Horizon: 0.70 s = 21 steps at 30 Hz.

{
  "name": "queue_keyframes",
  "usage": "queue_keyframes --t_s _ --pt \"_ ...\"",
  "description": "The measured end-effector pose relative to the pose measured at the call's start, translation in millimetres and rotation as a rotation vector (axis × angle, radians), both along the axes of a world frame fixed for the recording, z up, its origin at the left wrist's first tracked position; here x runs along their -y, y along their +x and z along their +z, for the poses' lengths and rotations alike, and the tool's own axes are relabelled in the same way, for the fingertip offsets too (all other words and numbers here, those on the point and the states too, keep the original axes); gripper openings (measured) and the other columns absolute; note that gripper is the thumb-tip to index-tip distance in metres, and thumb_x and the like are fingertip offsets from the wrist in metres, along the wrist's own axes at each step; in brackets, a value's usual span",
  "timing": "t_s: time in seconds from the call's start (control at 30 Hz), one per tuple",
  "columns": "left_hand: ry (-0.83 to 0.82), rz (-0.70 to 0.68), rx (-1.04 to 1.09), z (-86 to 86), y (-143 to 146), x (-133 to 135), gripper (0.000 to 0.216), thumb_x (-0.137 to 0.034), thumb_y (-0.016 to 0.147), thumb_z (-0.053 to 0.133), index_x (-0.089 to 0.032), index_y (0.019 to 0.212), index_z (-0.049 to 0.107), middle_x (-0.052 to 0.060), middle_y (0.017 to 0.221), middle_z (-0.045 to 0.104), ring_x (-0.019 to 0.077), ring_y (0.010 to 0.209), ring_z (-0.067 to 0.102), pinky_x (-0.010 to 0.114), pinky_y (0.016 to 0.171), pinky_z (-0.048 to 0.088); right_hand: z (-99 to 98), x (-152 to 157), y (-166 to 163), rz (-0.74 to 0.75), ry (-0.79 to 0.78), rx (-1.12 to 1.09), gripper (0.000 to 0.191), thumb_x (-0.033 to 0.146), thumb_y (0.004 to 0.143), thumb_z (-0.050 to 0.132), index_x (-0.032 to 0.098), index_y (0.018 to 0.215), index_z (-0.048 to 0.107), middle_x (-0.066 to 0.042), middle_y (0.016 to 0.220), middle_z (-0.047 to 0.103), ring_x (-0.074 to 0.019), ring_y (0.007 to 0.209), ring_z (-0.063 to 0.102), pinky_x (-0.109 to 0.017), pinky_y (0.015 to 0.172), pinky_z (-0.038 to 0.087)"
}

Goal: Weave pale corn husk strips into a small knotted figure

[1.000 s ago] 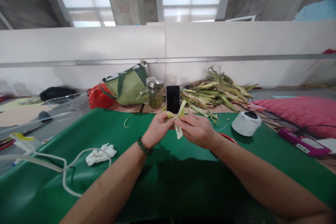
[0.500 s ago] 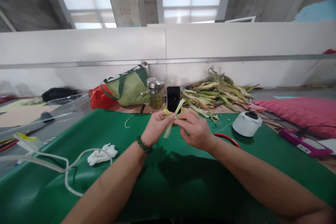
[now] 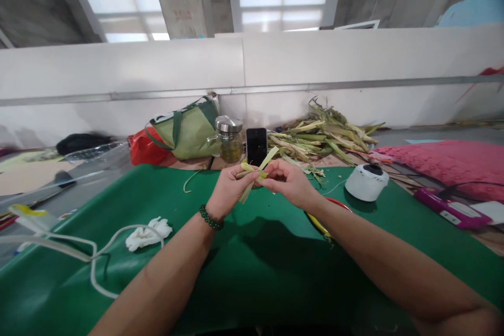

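Observation:
Pale yellow-green leaf strips (image 3: pixel 269 158) cross each other above the green mat, pinched between thumb and fingers of my left hand (image 3: pixel 226 191). One strip end points up and right; another hangs below the thumb. My right hand (image 3: pixel 293 185) meets them from the right, thumb and fingertips closed on the strips close to the crossing. Fingers partly cover the place where the strips cross. Behind my hands a dark phone (image 3: pixel 256 147) stands upright. A green bead bracelet (image 3: pixel 210 218) circles my left wrist.
The green mat (image 3: pixel 271 278) carries a white thread spool (image 3: pixel 366 182), a crumpled tissue (image 3: pixel 147 234), a white cable (image 3: pixel 94 268) and red-handled scissors or a similar tool partly under my right arm. Behind are a glass mug (image 3: pixel 229 147), a green bag (image 3: pixel 189 134) and piled leaves (image 3: pixel 326 128).
My right hand has turned, its fingers shifting around the strips' crossing. A yellow-green strip now shows beneath my right forearm. The whole view has shifted slightly.

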<state>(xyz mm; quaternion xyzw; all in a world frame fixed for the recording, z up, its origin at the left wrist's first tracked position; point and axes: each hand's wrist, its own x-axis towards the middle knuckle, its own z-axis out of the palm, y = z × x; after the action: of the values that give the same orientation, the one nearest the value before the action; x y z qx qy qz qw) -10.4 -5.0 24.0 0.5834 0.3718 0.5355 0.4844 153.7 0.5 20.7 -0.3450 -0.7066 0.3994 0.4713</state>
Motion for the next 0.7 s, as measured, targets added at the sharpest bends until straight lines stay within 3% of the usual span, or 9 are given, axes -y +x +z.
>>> queue_keyframes --t_s 0.13,0.3,0.47,0.57,0.7 --pt "0.019 0.055 -0.004 1.2 -0.1 1.0 0.033 -0.039 0.058 0.080 -0.014 0.076 0.071 0.002 0.064 0.070 0.0150 0.062 0.064 0.026 0.062 0.052 -2.9 -1.2 -0.5 0.030 -0.029 -0.021 0.029 0.034 0.068 0.069 0.019 0.079 0.045 0.005 0.059 0.054 -0.0100 0.052 0.051 -0.023 0.050 0.041" --pt "0.051 0.108 -0.029 4.8 -4.8 0.1 0.032 -0.040 0.058 0.079 -0.013 0.075 0.073 0.003 0.062 0.068 0.0137 0.058 0.060 0.026 0.057 0.048 -4.6 -0.1 3.2 0.030 0.128 0.044 0.022 0.031 0.073 0.065 0.020 0.081 0.049 0.002 0.066 0.057 -0.0116 0.058 0.055 -0.025 0.053 0.045" --pt "0.061 0.054 -0.055 7.7 -6.8 1.1 0.031 -0.038 0.062 0.076 -0.013 0.079 0.071 0.001 0.062 0.066 0.0129 0.059 0.058 0.025 0.059 0.047 -5.1 -1.5 10.9 0.096 0.540 0.295 0.020 0.026 0.083 0.059 0.022 0.102 0.062 -0.006 0.098 0.068 -0.0178 0.086 0.065 -0.031 0.075 0.053" --pt "0.072 0.034 -0.053 7.6 -5.6 2.8 0.030 -0.035 0.064 0.075 -0.015 0.083 0.063 -0.002 0.061 0.062 0.0111 0.058 0.057 0.023 0.058 0.046 -6.2 -2.7 13.1 -0.006 0.787 0.343 0.020 0.021 0.092 0.047 0.022 0.099 0.065 -0.005 0.092 0.071 -0.0161 0.084 0.065 -0.030 0.077 0.052" --pt "0.103 0.036 -0.068 4.8 -2.6 3.6 0.030 -0.034 0.066 0.074 -0.017 0.073 0.050 -0.004 0.059 0.060 0.0093 0.056 0.055 0.021 0.056 0.043 -5.7 0.7 12.5 -0.089 1.056 0.458 0.025 0.018 0.094 0.041 0.019 0.095 0.066 -0.007 0.088 0.069 -0.0153 0.079 0.063 -0.028 0.071 0.052"
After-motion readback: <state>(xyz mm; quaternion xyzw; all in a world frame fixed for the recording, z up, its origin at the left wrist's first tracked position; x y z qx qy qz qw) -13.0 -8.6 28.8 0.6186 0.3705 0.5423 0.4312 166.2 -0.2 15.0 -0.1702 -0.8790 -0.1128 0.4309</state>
